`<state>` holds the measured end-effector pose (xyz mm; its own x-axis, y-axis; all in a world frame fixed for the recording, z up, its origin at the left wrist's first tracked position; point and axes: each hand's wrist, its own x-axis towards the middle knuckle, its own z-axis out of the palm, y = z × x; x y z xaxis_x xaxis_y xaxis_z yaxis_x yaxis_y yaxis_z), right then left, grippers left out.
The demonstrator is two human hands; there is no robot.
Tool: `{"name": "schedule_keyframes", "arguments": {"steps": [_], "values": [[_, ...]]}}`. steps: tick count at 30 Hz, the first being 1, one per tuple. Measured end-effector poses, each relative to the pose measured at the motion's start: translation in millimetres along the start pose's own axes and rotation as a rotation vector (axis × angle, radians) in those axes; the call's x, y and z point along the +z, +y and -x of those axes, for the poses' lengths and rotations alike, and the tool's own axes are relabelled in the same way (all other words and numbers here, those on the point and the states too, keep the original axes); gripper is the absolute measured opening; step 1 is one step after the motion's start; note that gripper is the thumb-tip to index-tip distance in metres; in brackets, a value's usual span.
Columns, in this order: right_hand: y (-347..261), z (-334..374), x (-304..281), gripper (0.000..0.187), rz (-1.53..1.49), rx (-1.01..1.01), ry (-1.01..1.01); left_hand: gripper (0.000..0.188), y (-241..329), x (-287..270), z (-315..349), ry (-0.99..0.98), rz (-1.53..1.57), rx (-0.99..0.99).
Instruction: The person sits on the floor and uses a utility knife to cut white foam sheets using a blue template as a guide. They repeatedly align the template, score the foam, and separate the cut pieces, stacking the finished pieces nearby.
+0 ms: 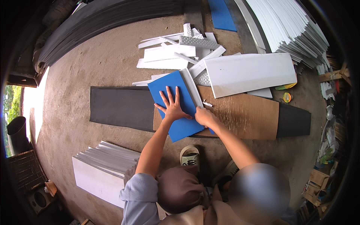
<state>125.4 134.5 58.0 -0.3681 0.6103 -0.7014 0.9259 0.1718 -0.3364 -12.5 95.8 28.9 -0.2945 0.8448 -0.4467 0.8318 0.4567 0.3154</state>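
Note:
A blue foam sheet point(167, 86) lies slanted on a brown board point(245, 116) in front of me. My left hand point(173, 109) presses flat on it, fingers spread wide. White sheet material point(192, 87) shows along the blue sheet's right edge. At the lower end of that edge, my right hand point(205, 117) is closed in a fist. A small blue end point(212, 131) pokes out below the fist, apparently the handle of a slim tool; the rest is hidden in my fingers. A small white scrap point(207, 103) rests just beyond my right hand.
Black matting point(120, 107) runs under the board. White offcuts point(168, 54) are heaped beyond, beside a large white panel point(251, 73). Stacked white sheets stand at near left point(99, 176) and far right point(285, 26). A small orange-and-yellow roll point(287, 97) sits right of the panel.

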Motion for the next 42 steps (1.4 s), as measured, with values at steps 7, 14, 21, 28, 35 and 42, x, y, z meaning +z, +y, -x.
{"name": "schedule_keyframes", "arguments": {"steps": [7,14,21,28,35,42], "values": [[48.7,60.7,51.8,0.028,0.033,-0.059,0.111,0.143,3.0,4.4,-2.7,0.018,-0.020,0.019],[3.1,7.1,-38.8,0.028,0.056,-0.288,0.337,0.143,2.1,-2.5,0.0,0.009,0.039,0.000],[-46.8,-115.4,-57.3,0.031,0.152,-0.330,0.500,0.142,0.2,-1.1,0.7,-0.021,0.029,0.006],[-62.4,-132.4,-79.9,0.024,0.081,-0.088,0.006,0.138,5.8,-2.3,2.7,0.006,0.072,0.010],[-46.9,-73.4,-46.0,0.020,0.079,0.084,-0.135,0.140,-2.4,4.0,0.6,0.058,0.047,0.004],[44.0,30.1,44.2,0.026,0.024,0.053,0.051,0.142,3.9,2.2,-0.2,0.057,0.010,0.006]]}}
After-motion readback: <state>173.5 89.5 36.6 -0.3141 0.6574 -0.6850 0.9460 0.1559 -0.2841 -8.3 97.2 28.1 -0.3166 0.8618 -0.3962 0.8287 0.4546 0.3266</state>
